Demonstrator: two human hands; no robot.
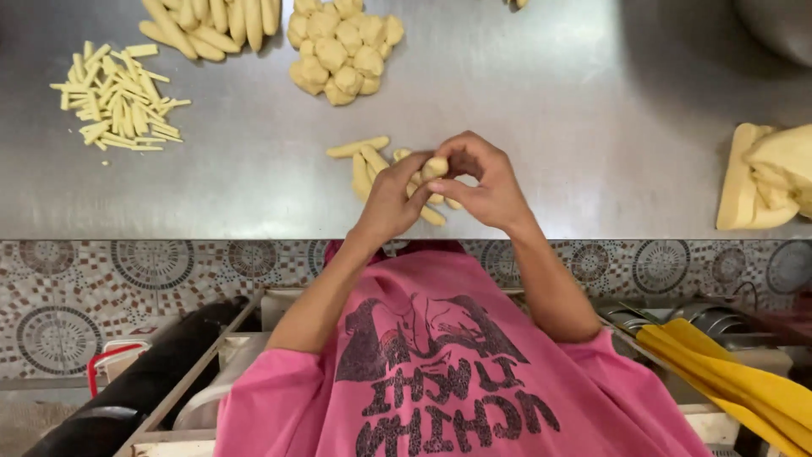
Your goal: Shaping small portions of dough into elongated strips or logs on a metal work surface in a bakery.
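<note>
My left hand (391,199) and my right hand (482,182) meet over a steel table (592,127), near its front edge. Together they pinch a small pale dough piece (436,167) between the fingertips. Under and beside the hands lie several short dough sticks (359,156). A heap of rounded dough balls (342,46) sits further back on the table, apart from my hands.
Thin cut dough strips (118,97) lie at the back left, thicker dough rolls (211,25) behind them. A large dough lump (770,173) rests at the right edge. A metal bowl (778,25) stands top right. A yellow cloth (736,381) lies below, over patterned floor tiles (101,288).
</note>
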